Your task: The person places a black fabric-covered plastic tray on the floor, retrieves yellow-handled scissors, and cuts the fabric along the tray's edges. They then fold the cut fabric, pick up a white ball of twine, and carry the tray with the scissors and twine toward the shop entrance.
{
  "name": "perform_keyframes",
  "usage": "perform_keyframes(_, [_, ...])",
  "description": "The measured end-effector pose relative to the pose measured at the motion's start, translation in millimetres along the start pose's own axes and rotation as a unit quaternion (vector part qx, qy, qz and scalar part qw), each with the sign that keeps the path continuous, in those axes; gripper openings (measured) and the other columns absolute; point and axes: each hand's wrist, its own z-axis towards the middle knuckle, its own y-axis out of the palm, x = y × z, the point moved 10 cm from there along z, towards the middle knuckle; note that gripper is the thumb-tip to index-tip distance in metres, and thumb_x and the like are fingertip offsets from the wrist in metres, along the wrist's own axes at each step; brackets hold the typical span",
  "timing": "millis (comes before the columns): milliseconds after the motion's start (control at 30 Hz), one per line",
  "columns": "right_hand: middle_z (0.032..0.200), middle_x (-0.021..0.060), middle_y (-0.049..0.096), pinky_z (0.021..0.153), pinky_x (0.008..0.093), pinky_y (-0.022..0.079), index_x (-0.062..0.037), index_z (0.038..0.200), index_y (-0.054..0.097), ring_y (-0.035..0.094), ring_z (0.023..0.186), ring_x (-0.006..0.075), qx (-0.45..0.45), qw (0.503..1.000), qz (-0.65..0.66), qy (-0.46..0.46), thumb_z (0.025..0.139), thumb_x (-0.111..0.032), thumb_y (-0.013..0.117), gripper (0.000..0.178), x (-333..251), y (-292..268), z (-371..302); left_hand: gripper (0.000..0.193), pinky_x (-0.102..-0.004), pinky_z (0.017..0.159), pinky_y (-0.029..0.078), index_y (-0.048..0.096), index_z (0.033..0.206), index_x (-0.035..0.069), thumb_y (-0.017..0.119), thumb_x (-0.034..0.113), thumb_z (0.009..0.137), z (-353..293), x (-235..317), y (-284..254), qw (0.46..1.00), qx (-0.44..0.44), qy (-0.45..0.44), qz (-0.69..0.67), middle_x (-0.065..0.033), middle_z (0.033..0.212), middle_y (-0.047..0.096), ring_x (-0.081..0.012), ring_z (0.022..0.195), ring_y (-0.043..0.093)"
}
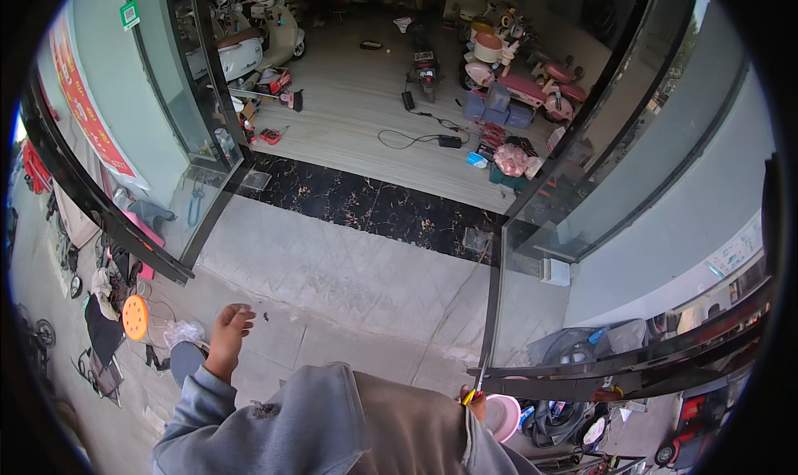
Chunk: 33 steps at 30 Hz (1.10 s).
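My left hand (230,338) is raised over the pavement at the left, its fingers loosely bent and a little apart, with nothing visible in them. Low in the view, beside the right glass door, my right hand (477,406) is closed around a hand tool with a yellow-and-red handle (470,397). A thin metal shaft points up from it; its exact kind is too small to make out. My sleeve and clothing partly hide this hand. Just right of it is a pink basin (502,417).
Glass doors (532,267) stand open on both sides of a black marble threshold (357,201). Inside are pink scooters (525,87), a pale scooter (283,39), a charger with cable (449,142) and plastic bins (497,101). An orange stool (135,318) and a dark round seat (188,361) stand left.
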Motion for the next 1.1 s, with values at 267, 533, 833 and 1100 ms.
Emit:
perform_keyframes(267, [0.073, 0.0185, 0.059, 0.06, 0.0452, 0.047, -0.0002, 0.089, 0.049, 0.06, 0.068, 0.0377, -0.014, 0.987, -0.055, -0.149, 0.083, -0.044, 0.068, 0.049, -265.5, 18.8, 87.1, 0.015, -0.0259, 0.066, 0.048, 0.058, 0.097, 0.008, 0.052, 0.022, 0.096, 140.1, 4.2, 24.8, 0.966, 0.052, 0.019, -0.253, -0.0047, 0.087, 0.064, -0.0117, 0.071, 0.059])
perform_keyframes(533, [0.076, 0.0189, 0.061, 0.063, 0.0454, 0.049, -0.0001, 0.092, 0.045, 0.063, 0.071, 0.0399, -0.124, 0.971, 0.013, -0.205, 0.081, -0.046, 0.07, 0.054, -450.9, 158.3, 253.9, 0.019, -0.029, 0.067, 0.051, 0.06, 0.1, 0.004, 0.055, 0.022, 0.095, 306.1, 116.7, 83.5, 0.977, 0.022, -0.072, -0.201, -0.0088, 0.088, 0.066, -0.0166, 0.076, 0.062])
perform_keyframes(833, [0.078, 0.0148, 0.06, 0.061, 0.0408, 0.047, -0.001, 0.093, 0.053, 0.062, 0.071, 0.0333, -0.345, 0.898, -0.037, -0.271, 0.077, -0.043, 0.076, 0.05, -806.9, 353.8, 428.6, 0.028, -0.0325, 0.068, 0.052, 0.056, 0.114, 0.004, 0.05, 0.025, 0.098, 473.5, 146.5, 23.1, 0.948, 0.129, -0.129, -0.262, -0.0131, 0.095, 0.064, -0.0225, 0.08, 0.061])
perform_keyframes(1100, [0.076, 0.0139, 0.06, 0.063, 0.0417, 0.049, -0.0025, 0.091, 0.054, 0.061, 0.069, 0.032, -0.359, 0.896, 0.014, -0.26, 0.081, -0.043, 0.071, 0.046, -1001.9, 439.7, 518.1, 0.038, -0.0328, 0.079, 0.053, 0.048, 0.127, 0.004, 0.049, 0.03, 0.099, 760.2, 324.6, 28.6, 1.0, -0.004, 0.005, 0.01, -0.0091, 0.111, 0.061, -0.0172, 0.091, 0.061])
